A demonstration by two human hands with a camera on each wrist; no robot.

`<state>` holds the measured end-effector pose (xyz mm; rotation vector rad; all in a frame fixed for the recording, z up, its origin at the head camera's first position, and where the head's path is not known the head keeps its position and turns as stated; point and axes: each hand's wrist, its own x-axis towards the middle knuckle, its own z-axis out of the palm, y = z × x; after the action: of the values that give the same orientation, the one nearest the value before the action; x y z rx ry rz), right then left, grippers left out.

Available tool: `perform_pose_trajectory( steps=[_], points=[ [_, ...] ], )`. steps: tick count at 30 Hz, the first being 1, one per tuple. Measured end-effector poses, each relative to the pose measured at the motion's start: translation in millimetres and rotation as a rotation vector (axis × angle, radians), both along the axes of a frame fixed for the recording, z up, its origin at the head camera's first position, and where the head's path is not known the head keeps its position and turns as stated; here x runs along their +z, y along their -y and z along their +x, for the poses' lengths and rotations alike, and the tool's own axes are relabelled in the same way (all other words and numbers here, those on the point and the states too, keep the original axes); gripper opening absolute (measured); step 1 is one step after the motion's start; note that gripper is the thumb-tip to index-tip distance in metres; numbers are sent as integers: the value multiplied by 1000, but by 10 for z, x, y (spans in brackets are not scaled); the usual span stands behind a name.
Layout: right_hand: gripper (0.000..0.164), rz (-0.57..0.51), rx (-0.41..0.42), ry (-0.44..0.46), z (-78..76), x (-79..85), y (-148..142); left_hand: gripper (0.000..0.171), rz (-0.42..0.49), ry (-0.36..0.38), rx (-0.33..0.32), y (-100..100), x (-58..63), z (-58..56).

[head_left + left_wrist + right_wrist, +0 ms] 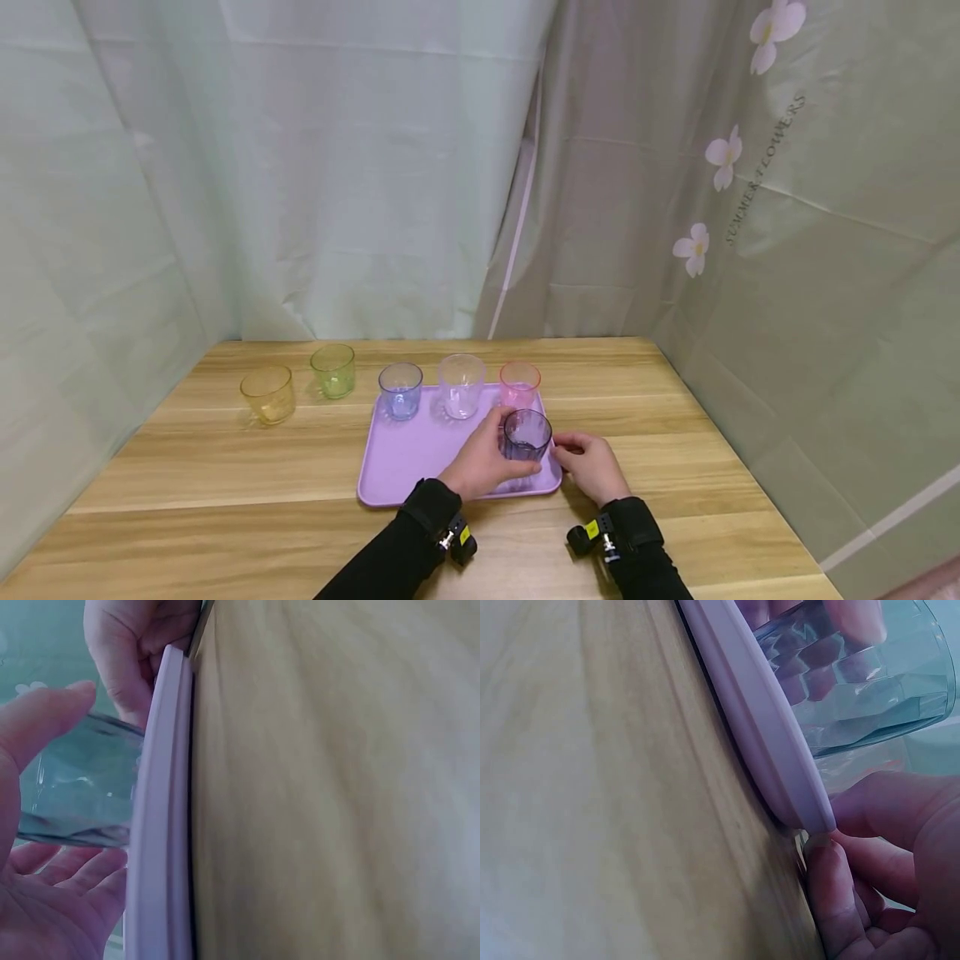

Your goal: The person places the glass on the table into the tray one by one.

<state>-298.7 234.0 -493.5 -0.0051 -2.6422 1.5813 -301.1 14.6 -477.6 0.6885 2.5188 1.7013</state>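
Note:
My left hand [480,465] holds a dark grey-purple drinking glass [527,435] upright by its sides, at the front right of a lilac tray [408,462]. The left wrist view has the glass [82,780] between thumb and fingers, its base at the tray's rim level. On the tray's right edge, my right hand [597,471] pinches the rim. Seen from the right wrist, that rim [769,727] lies between the thumb and a finger underneath. Along the tray's back stand a blue glass [401,393], a clear pinkish glass [461,387] and a pink glass [519,382].
Left of the tray, a yellow glass [268,396] and a green glass [333,372] stand on the wooden table [225,483]. Pale curtains [360,167] hang behind the table and along both sides.

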Motion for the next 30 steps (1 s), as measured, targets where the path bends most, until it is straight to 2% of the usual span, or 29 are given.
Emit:
perform_pose_trajectory(
  steps=[8, 23, 30],
  points=[
    [27, 3, -2, -2, 11, 19, 18, 107, -8, 30, 22, 154, 77, 4],
    [26, 40, -14, 10, 33, 26, -9, 101, 32, 47, 100, 527, 309, 58],
    [27, 37, -13, 13, 31, 29, -2, 97, 88, 79, 138, 688, 328, 55]
  ],
)
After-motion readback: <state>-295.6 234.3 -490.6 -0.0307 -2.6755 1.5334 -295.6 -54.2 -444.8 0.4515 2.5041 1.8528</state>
